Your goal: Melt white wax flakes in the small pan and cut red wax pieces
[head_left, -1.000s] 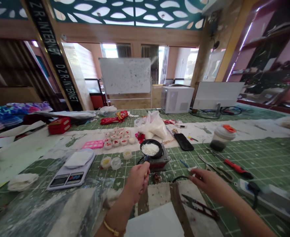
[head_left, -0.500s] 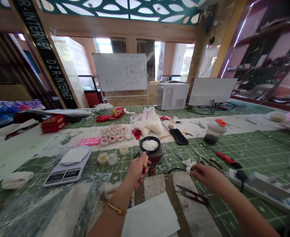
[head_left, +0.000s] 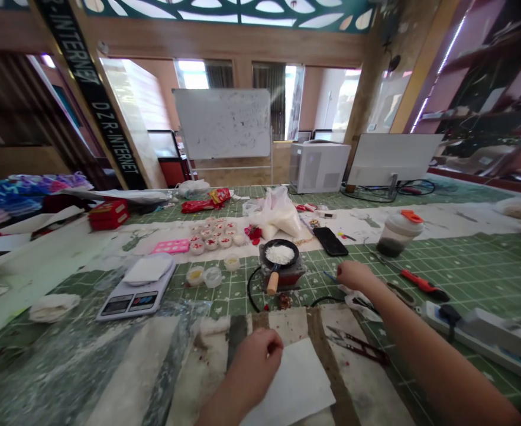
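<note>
My left hand (head_left: 256, 362) hovers over the left edge of the white paper (head_left: 293, 384), its fingers curled; what they hold, if anything, is hidden. My right hand (head_left: 356, 277) is on the green mat near a thin blue stick (head_left: 330, 276) and a crumpled white tissue (head_left: 361, 303), fingers bent down and partly hidden. Between and beyond my hands, a small black pan (head_left: 272, 283) with a wooden handle rests on a square heater (head_left: 292, 277), untouched. White flakes (head_left: 280, 254) fill the pan.
A kitchen scale (head_left: 138, 287) and small filled cups (head_left: 211, 242) lie to the left. Dark red snips (head_left: 362, 346), a phone (head_left: 330, 241), a screwdriver (head_left: 424, 285), a lidded cup (head_left: 397, 234) and a power strip (head_left: 482, 340) lie to the right.
My left hand has let go of the pan handle and moved back toward me, over the paper. My right hand has moved slightly forward, past the tissue. The view has shifted a little.
</note>
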The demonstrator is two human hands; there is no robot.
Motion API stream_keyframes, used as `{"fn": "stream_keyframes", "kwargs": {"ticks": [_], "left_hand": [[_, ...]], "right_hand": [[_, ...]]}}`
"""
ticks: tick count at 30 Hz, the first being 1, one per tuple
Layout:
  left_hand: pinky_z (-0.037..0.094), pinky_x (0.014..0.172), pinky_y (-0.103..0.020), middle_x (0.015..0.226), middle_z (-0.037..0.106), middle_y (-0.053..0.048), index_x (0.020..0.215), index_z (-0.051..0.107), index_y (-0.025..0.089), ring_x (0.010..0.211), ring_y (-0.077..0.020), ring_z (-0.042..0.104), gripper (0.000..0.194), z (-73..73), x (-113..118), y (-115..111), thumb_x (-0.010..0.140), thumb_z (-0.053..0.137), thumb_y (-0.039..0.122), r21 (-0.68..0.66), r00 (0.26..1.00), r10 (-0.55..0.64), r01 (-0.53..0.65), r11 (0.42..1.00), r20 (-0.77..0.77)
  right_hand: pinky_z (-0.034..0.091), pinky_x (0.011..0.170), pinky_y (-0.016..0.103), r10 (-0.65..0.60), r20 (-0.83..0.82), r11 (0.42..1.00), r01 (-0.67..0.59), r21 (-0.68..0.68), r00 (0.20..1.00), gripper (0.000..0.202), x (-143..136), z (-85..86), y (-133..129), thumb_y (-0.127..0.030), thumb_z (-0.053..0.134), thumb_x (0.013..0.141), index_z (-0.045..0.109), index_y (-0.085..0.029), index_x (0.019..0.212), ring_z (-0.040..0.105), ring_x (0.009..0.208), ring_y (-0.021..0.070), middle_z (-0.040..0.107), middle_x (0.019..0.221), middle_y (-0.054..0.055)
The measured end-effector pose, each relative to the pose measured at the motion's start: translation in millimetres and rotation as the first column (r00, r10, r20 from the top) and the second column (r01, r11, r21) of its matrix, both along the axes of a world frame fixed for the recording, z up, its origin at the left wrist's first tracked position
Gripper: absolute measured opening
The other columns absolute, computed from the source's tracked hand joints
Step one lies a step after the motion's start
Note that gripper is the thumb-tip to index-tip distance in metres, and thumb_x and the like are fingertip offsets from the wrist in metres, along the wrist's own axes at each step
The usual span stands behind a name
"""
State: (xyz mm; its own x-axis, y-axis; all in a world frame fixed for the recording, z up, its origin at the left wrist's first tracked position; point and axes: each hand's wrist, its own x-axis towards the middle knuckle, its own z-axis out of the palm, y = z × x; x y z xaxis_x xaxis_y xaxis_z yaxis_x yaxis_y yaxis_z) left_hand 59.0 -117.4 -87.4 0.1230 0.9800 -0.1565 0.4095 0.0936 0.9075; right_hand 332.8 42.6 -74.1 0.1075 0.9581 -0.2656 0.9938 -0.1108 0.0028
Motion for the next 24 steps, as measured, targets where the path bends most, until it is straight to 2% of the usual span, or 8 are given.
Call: {"fn": "stream_keyframes", "kwargs": {"ticks": [2,4,6,11,16,20,22,24], "left_hand": [[0.037,0.075,-0.031,0.079,0.06,-0.004,0.07,0.063,0.019,0.08,-0.0198,0.053,0.019,-1.9,-3,-10,0.061,0.051,0.008,0.069,0.962,-0.057,0.078,0.995,-0.267],[0.037,0.077,-0.035,0.089,0.06,-0.009,0.08,0.065,0.018,0.087,-0.024,0.054,0.027,-5.0,-7,-16,0.062,0.048,0.006,0.084,0.835,-0.087,0.158,0.984,-0.543],[0.039,0.076,-0.037,0.092,0.06,-0.012,0.083,0.064,0.015,0.087,-0.0259,0.055,0.03,-9.2,-10,-17,0.063,0.045,0.004,0.069,0.747,-0.091,0.181,0.981,-0.659],[0.04,0.074,-0.035,0.087,0.06,-0.012,0.075,0.064,0.014,0.084,-0.0238,0.056,0.026,-17.6,-9,-10,0.068,0.041,0.003,0.073,0.778,-0.092,0.174,0.982,-0.622],[0.037,0.081,-0.037,0.089,0.058,-0.012,0.08,0.064,0.013,0.089,-0.024,0.053,0.022,-11.2,-5,-2,0.072,0.043,0.009,0.134,0.875,-0.022,0.098,0.986,-0.484],[0.04,0.074,-0.03,0.083,0.06,-0.007,0.086,0.063,0.014,0.079,-0.0177,0.054,0.018,3.1,-2,2,0.075,0.049,0.019,0.121,0.963,-0.028,0.062,0.991,-0.267],[0.041,0.063,-0.024,0.075,0.059,-0.003,0.088,0.064,0.015,0.069,-0.0133,0.053,0.021,9.7,0,3,0.077,0.05,0.027,0.086,0.986,-0.065,0.079,0.993,-0.151],[0.039,0.056,-0.021,0.069,0.056,0.0,0.092,0.064,0.014,0.062,-0.0105,0.049,0.026,14.8,4,2,0.075,0.055,0.032,0.005,0.992,-0.109,0.109,0.994,0.06]], "right_hand": [[0.047,0.08,0.038,-0.027,0.014,0.999,0.027,-0.029,1.0,0.027,-4,-8.3,9,-0.032,0.051,0.086,0.055,-0.015,0.106,0.057,0.093,0.0174,0.057,0.107,0.006],[0.047,0.08,0.039,-0.053,0.005,0.998,0.053,-0.036,0.999,0.028,-6,-15.3,15,-0.031,0.051,0.086,0.054,-0.015,0.109,0.056,0.094,0.018,0.056,0.109,0.007],[0.048,0.079,0.038,-0.08,-0.027,0.997,0.079,-0.021,0.996,0.028,-6,-19.3,18,-0.031,0.051,0.086,0.054,-0.015,0.108,0.057,0.092,0.0174,0.057,0.108,0.007],[0.043,0.078,0.039,-0.118,-0.216,0.968,0.16,0.191,0.969,0.019,0,-5.4,24,-0.031,0.058,0.079,0.062,-0.014,0.084,0.06,0.082,0.0209,0.064,0.082,0.005],[0.042,0.074,0.037,-0.03,-0.52,0.769,0.352,0.534,0.854,0.036,12,33.9,10,-0.039,0.042,0.082,0.054,-0.011,0.1,0.059,0.088,0.0269,0.063,0.095,0.017],[0.045,0.073,0.028,0.213,-0.713,0.764,0.341,0.548,0.668,0.032,-5,51.0,-39,-0.049,0.046,0.079,0.054,-0.019,0.088,0.06,0.083,0.019,0.066,0.089,0.009],[0.046,0.071,0.029,0.288,-0.912,0.907,0.223,0.358,0.291,0.026,-28,51.6,-71,-0.044,0.062,0.069,0.056,-0.02,0.076,0.06,0.074,0.0182,0.065,0.076,0.005],[0.046,0.068,0.029,0.184,-0.972,0.983,-0.04,0.18,0.145,0.022,-56,49.3,-100,-0.038,0.067,0.069,0.058,-0.019,0.076,0.059,0.07,0.016,0.064,0.071,0.002]]}}
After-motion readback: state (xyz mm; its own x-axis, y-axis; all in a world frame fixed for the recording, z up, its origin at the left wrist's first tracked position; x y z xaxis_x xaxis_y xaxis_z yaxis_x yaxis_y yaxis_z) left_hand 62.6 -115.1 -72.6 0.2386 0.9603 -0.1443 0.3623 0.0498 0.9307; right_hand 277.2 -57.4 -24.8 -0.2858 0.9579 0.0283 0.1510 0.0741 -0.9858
